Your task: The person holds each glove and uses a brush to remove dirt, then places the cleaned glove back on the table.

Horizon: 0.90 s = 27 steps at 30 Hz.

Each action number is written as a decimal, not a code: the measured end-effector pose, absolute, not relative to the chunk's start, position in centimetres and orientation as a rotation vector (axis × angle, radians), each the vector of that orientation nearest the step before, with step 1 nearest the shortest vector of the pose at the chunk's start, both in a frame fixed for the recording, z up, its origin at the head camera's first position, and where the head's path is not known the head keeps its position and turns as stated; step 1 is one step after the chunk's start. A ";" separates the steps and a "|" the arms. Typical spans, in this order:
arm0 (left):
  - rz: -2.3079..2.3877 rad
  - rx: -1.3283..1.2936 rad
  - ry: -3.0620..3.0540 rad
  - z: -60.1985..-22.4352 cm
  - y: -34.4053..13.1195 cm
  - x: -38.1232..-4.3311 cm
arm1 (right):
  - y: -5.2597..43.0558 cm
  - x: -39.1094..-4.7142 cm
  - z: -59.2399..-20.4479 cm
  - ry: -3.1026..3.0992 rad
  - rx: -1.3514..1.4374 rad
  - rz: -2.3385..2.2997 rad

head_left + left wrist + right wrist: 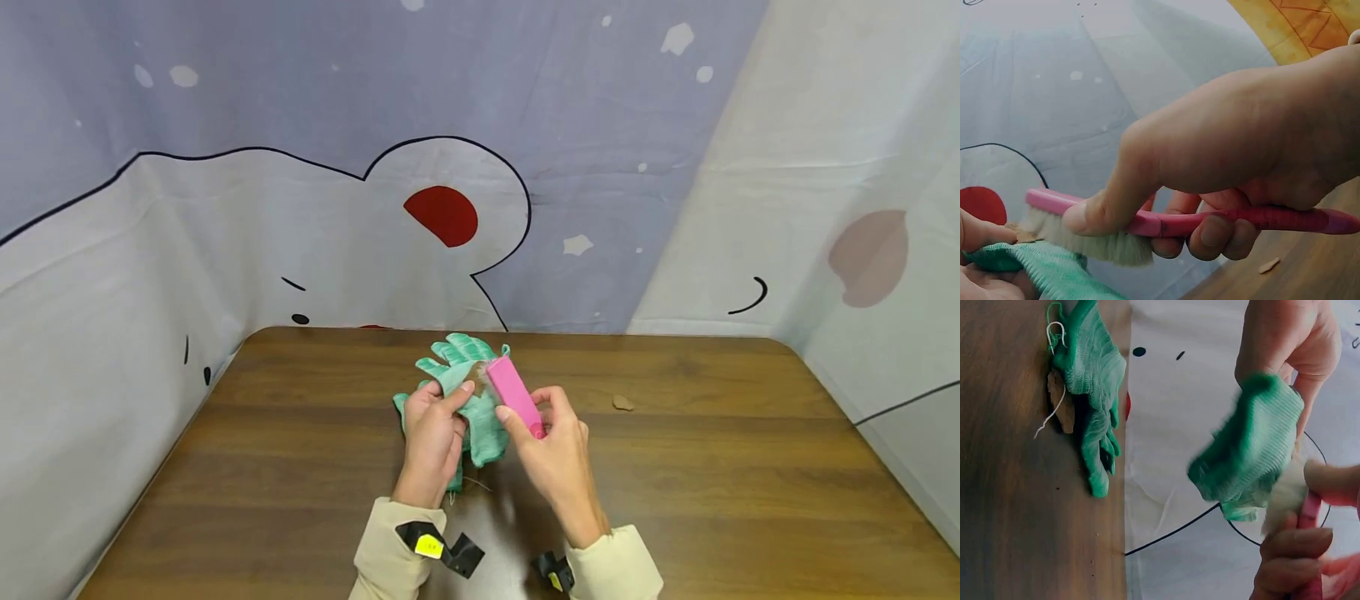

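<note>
My left hand (431, 442) grips a green knit glove (487, 429) above the table, thumb on top. A brown, mud-like patch (476, 379) shows on the glove beside that thumb. In my right hand (562, 462) is a pink brush (1057, 201), held by fingers and thumb around its head and neck. Its pale bristles (1119, 249) face the glove and meet it near the brown patch, as the left wrist view shows. A second green glove (1097, 369) lies on the table behind the left hand, partly hidden in the head view.
A small brown flake (622, 402) lies on the wooden table (720, 467) to the right. Beside the second glove are another brown piece (1061, 403) and a loose white thread (1054, 415). A printed cloth (600, 167) hangs along the table's back and sides.
</note>
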<state>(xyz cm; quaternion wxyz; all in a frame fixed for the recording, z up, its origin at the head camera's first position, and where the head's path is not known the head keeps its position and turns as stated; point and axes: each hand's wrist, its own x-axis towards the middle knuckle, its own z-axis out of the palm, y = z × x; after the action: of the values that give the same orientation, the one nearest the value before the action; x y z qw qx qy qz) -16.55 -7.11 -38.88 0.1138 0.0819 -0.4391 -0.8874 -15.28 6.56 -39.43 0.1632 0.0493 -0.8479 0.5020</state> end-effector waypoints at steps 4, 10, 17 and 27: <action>-2.654 0.191 -1.249 -38.6 -6.9 -16.3 | 7.0 -15.5 -39.5 -2.400 0.003 1.403; -2.679 0.115 -1.267 -38.2 -7.0 -15.8 | 8.9 -16.5 -39.3 -2.336 -0.195 1.440; -2.728 0.048 -1.362 -38.8 -6.9 -15.9 | 7.9 -15.6 -38.3 -2.276 0.062 1.833; -2.681 0.113 -1.377 -38.7 -7.1 -16.2 | 6.2 -14.9 -39.0 -2.297 0.316 1.727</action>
<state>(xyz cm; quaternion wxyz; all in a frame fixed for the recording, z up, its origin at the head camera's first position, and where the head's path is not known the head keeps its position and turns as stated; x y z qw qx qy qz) -16.20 -7.08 -38.73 0.0629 0.0374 -0.4556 -0.8872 -14.85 6.24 -38.96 0.1249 0.1085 -0.7883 0.5926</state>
